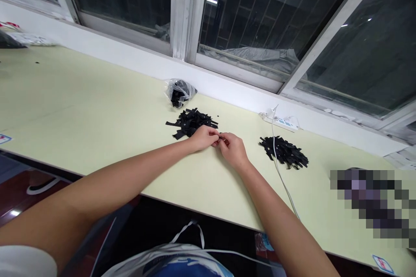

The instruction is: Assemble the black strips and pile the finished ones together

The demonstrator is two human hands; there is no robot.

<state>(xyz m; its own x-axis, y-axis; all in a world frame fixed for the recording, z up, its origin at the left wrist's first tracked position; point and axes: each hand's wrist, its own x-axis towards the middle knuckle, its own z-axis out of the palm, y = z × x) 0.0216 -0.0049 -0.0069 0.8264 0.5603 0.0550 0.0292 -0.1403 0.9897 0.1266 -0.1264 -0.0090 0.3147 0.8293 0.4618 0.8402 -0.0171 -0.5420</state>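
My left hand (205, 137) and my right hand (232, 149) meet over the pale yellow table (107, 108), fingertips pinched together. Between them is a small black piece (220, 136), mostly covered by the fingers. Just behind my left hand lies a pile of black strips (191, 122). A second pile of black strips (286, 152) sits to the right of my right hand. Behind the first pile stands a clear plastic bag (180, 93) with black pieces inside.
A white cable (280, 175) crosses the right pile from a power strip (282, 121) by the wall. A pixelated dark object (373, 201) lies at the right. White-framed windows (185, 13) rise behind the table. Labels are on the front edge.
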